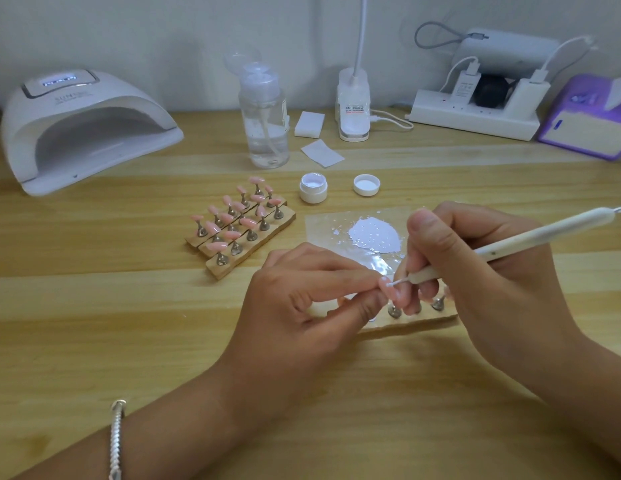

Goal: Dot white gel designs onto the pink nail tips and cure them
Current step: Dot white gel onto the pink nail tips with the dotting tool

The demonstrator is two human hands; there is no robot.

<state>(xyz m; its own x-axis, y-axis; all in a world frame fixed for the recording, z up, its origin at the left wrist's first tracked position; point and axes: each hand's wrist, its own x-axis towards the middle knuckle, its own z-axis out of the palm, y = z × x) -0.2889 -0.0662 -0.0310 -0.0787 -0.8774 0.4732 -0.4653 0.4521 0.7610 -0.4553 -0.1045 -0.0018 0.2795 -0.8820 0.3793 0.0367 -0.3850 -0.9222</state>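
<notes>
Desk: L fingers on tip, R hand round pen.

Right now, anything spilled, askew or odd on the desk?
Mostly tidy. The white gel puddle on the clear plastic sheet has stray droplets spattered around it. The small round white jar stands open, its white screw cap lying inside-up beside it. Nothing looks tipped or broken.

pink nail tips, white gel

Glossy pink nail tips, matt wooden table
</notes>
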